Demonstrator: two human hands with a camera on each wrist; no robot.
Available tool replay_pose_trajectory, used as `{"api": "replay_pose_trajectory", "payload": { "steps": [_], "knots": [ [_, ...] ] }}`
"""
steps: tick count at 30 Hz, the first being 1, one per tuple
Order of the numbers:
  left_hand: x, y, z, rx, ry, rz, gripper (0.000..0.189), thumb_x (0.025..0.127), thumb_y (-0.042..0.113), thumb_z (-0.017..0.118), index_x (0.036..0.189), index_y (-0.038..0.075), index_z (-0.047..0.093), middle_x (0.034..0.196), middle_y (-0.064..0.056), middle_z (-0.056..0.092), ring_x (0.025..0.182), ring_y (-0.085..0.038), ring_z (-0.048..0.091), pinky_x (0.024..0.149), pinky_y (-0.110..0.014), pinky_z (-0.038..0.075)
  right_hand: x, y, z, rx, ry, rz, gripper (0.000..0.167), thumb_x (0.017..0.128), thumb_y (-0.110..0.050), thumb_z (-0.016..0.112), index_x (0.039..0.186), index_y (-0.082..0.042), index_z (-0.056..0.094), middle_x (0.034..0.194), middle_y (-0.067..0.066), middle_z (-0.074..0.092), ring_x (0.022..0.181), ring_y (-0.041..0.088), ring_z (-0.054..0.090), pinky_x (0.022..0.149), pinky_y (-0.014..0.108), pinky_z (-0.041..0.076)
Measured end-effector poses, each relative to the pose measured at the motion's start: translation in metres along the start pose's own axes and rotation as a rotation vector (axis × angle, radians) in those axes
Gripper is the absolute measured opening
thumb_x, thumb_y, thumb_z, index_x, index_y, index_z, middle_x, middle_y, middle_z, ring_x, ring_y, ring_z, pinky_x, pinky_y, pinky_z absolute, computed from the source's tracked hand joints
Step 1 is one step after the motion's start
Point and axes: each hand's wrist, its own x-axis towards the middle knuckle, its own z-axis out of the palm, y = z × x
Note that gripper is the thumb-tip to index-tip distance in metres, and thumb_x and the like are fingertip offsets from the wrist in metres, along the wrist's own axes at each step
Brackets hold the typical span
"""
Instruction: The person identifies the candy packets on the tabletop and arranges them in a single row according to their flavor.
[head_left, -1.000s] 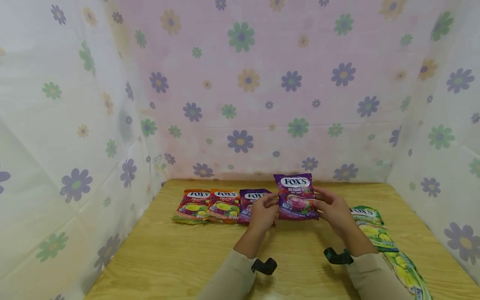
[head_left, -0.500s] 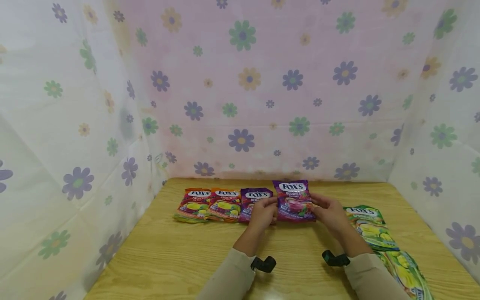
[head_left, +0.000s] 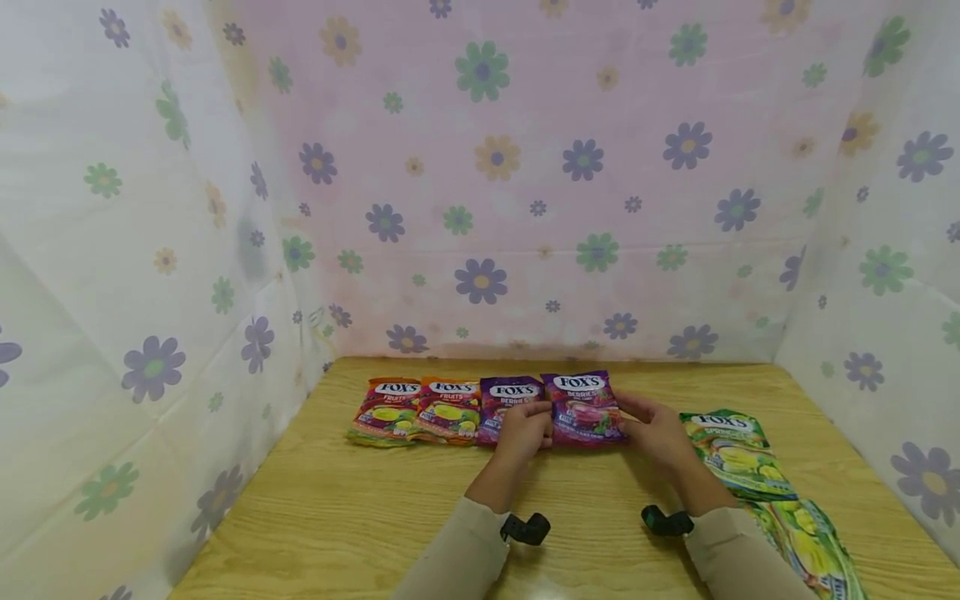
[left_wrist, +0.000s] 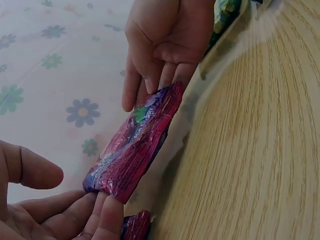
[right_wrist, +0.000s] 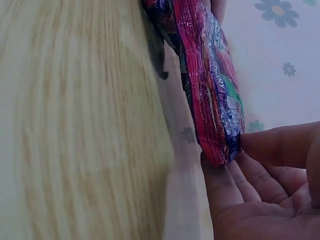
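A purple Fox's Berries candy bag (head_left: 585, 415) is held between the two hands, tilted close over the table. My right hand (head_left: 662, 435) pinches its right edge, thumb in front and fingers behind, plain in the right wrist view. At the left edge, my left hand (head_left: 517, 435) supports the bag with its fingers underneath; the left wrist view shows that thumb (left_wrist: 42, 172) apart from it. Another purple Berries bag (head_left: 510, 390) lies just left, partly hidden by the left hand. Two orange Fox's Fruits bags (head_left: 448, 412) continue the row leftward.
Two green Fox's Spring bags (head_left: 738, 458) lie one before the other at the right of the wooden table (head_left: 360, 517). Flower-printed cloth (head_left: 525, 183) stands behind the table and along both sides. Each wrist carries a black camera mount (head_left: 527, 528).
The held Berries bag has come down toward the table and slightly left, beside the other purple bag. My right hand has moved left with it; the left thumb area stays nearly in place.
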Motion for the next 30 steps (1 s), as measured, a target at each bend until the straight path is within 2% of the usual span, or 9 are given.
{"api": "replay_pose_trajectory", "payload": {
  "steps": [4, 10, 14, 23, 30],
  "knots": [
    [-0.0010, -0.0021, -0.0012, 0.016, 0.008, -0.003, 0.041, 0.088, 0.003, 0.061, 0.128, 0.001, 0.071, 0.120, -0.012, 0.069, 0.076, -0.013, 0.060, 0.065, -0.023, 0.057, 0.0011, 0.0054, 0.0009, -0.043, -0.005, -0.010, 0.052, 0.104, -0.009, 0.059, 0.155, -0.006, 0.047, 0.158, 0.018, 0.047, 0.147, 0.035, 0.043, 0.090, 0.016, 0.054],
    [-0.0028, -0.0039, -0.0017, 0.004, -0.010, 0.009, 0.047, 0.085, 0.001, 0.060, 0.131, -0.001, 0.068, 0.123, -0.013, 0.070, 0.070, -0.012, 0.057, 0.064, -0.024, 0.055, 0.0026, 0.0101, 0.0026, -0.066, -0.007, -0.016, 0.051, 0.104, -0.012, 0.060, 0.154, -0.005, 0.048, 0.157, 0.020, 0.049, 0.146, 0.036, 0.045, 0.089, 0.019, 0.056],
    [-0.0040, -0.0033, -0.0012, 0.008, -0.023, 0.005, 0.047, 0.087, 0.002, 0.059, 0.134, -0.002, 0.066, 0.125, -0.015, 0.069, 0.070, -0.013, 0.056, 0.066, -0.025, 0.055, 0.0025, 0.0107, 0.0036, -0.061, -0.013, -0.007, 0.051, 0.104, -0.012, 0.060, 0.153, -0.005, 0.048, 0.157, 0.020, 0.048, 0.146, 0.036, 0.045, 0.089, 0.020, 0.056],
    [-0.0056, 0.0025, 0.0003, 0.070, -0.030, -0.006, 0.050, 0.088, 0.006, 0.060, 0.137, -0.003, 0.064, 0.137, -0.017, 0.064, 0.087, -0.017, 0.062, 0.077, -0.029, 0.059, 0.0016, 0.0097, 0.0031, 0.061, -0.044, 0.050, 0.056, 0.103, -0.002, 0.057, 0.157, -0.004, 0.043, 0.163, 0.020, 0.039, 0.141, 0.035, 0.050, 0.089, 0.026, 0.059],
    [-0.0059, 0.0060, 0.0006, 0.071, -0.013, -0.020, 0.056, 0.085, 0.007, 0.063, 0.139, -0.006, 0.060, 0.132, -0.017, 0.065, 0.075, -0.015, 0.056, 0.072, -0.029, 0.056, 0.0018, 0.0086, 0.0036, 0.058, -0.038, 0.074, 0.057, 0.102, -0.001, 0.059, 0.156, -0.004, 0.043, 0.163, 0.020, 0.040, 0.138, 0.035, 0.053, 0.091, 0.029, 0.060]
  ]
}}
